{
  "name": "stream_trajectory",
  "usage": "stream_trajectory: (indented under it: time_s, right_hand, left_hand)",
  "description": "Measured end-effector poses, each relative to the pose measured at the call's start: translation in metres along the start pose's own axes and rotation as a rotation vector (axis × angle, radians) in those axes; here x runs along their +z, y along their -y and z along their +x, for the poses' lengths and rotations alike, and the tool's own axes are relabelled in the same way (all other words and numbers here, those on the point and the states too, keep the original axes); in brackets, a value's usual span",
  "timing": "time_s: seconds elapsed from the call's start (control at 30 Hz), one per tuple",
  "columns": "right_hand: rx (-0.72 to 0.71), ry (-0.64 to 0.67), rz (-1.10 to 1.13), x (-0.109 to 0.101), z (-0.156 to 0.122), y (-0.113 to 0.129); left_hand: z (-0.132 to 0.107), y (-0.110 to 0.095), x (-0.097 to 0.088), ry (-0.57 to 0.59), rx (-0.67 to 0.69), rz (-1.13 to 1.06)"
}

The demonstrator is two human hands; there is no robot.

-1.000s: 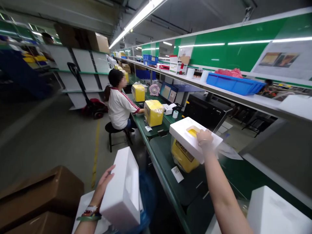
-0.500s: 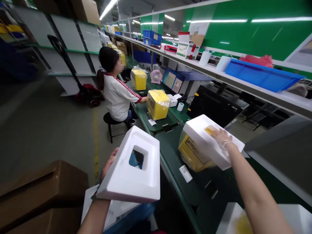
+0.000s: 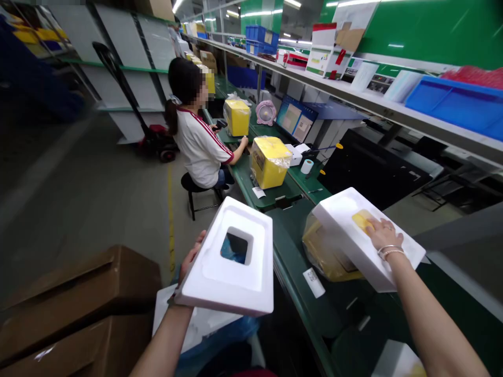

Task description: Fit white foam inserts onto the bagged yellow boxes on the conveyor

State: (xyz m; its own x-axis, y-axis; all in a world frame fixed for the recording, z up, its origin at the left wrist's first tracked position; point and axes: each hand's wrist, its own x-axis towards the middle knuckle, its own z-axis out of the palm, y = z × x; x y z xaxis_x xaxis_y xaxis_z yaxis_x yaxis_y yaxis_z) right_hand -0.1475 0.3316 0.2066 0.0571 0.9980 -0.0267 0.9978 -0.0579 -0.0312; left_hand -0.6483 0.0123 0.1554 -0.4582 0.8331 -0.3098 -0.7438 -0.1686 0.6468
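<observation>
1. The left hand [image 3: 191, 256] is closed on the lower left edge of a white moulded foam insert [image 3: 236, 283], with its fingers curled around the rim. The insert is held up in the air at the lower middle of the frame, its square opening facing the camera.
2. This edge hold keeps the insert's face and opening unobstructed, and the tilted foam looks steady in the hand.
3. The right hand [image 3: 383, 234] is open, its palm down and fingers spread on a second foam insert [image 3: 346, 235], at the right of the frame.
4. That insert sits tilted on a yellow package in clear plastic [image 3: 326, 251]. The flat palm spreads the pressure across the foam rather than pinching one edge.
5. The package rests on the green tabletop [image 3: 310, 319], with a white QR label [image 3: 313, 283] just beside it.
6. Farther up the tabletop stands a yellow wrapped box [image 3: 269, 162], near a seated co-worker [image 3: 200, 141].
7. A brown cardboard box [image 3: 74, 309] sits at the lower left.
</observation>
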Motion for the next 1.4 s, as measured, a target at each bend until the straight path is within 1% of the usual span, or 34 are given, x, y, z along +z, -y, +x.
stream_trajectory:
  time_s: [0.07,0.17,0.27,0.37,0.43,0.5,0.57,0.6,0.63,0.7,0.77,0.8,0.83,0.9,1.0,1.1,1.17,1.2,1.23,1.3,1.33,1.4]
  right_hand:
    - [0.004,-0.003,0.004,-0.001,0.001,-0.001]
    - [0.0,-0.001,0.011,-0.002,-0.001,0.0]
    - [0.007,-0.012,0.02,-0.003,-0.002,0.002]
    - [0.014,-0.002,0.05,-0.004,-0.002,0.005]
    - [0.024,-0.006,0.062,-0.006,-0.002,0.008]
    - [0.041,-0.026,0.067,-0.007,-0.003,0.011]
    - [0.046,-0.037,0.082,-0.007,-0.003,0.012]
    - [0.037,-0.043,0.09,-0.006,-0.003,0.012]
    - [0.031,-0.049,0.095,-0.005,-0.003,0.012]
    - [0.03,-0.052,0.093,-0.004,-0.002,0.014]
    - [0.047,-0.049,0.081,-0.004,-0.001,0.017]
    - [0.057,-0.045,0.074,-0.004,-0.001,0.02]
    - [0.057,-0.041,0.067,-0.006,-0.001,0.023]
    - [0.04,-0.035,0.056,-0.009,0.0,0.03]
    - [0.021,-0.029,0.035,-0.014,0.0,0.037]
    - [0.01,-0.023,0.014,-0.014,0.002,0.038]
    - [0.002,0.0,0.012,-0.013,0.002,0.037]
    - [-0.003,0.015,0.009,-0.012,0.002,0.036]
    - [-0.007,0.03,0.006,-0.013,0.001,0.036]
    - [-0.016,0.046,0.004,-0.016,-0.002,0.035]
    - [-0.022,0.044,0.009,-0.019,-0.003,0.032]
    - [-0.061,0.048,0.071,-0.028,-0.006,0.02]
  left_hand:
    - [0.009,0.003,0.0,0.079,-0.035,-0.051]
    - [0.02,0.007,-0.001,0.123,-0.084,-0.09]
    - [0.031,0.014,-0.004,0.091,-0.132,-0.096]
    - [0.043,0.028,-0.006,0.053,-0.137,-0.044]
    - [0.055,0.038,-0.007,0.045,-0.167,0.083]
    - [0.072,0.043,-0.007,0.049,-0.217,0.305]
    - [0.095,0.041,-0.002,0.083,-0.262,0.508]
    - [0.109,0.038,0.003,0.123,-0.282,0.622]
    - [0.125,0.034,0.011,0.17,-0.304,0.766]
    - [0.16,0.026,0.033,0.258,-0.35,1.121]
    - [0.198,0.024,0.061,0.322,-0.356,1.451]
    - [0.217,0.026,0.078,0.349,-0.343,1.559]
    - [0.236,0.031,0.095,0.376,-0.325,1.618]
    - [0.271,0.052,0.132,0.451,-0.276,1.755]
    - [0.31,0.1,0.184,0.562,-0.22,1.898]
    - [0.333,0.155,0.226,0.649,-0.164,1.947]
    - [0.341,0.188,0.246,0.67,-0.096,1.924]
    - [0.344,0.201,0.254,0.667,-0.047,1.894]
    - [0.346,0.211,0.261,0.657,0.012,1.853]
    - [0.346,0.224,0.267,0.611,0.152,1.742]
    - [0.343,0.226,0.267,0.576,0.223,1.676]
    - [0.328,0.226,0.261,0.491,0.341,1.553]
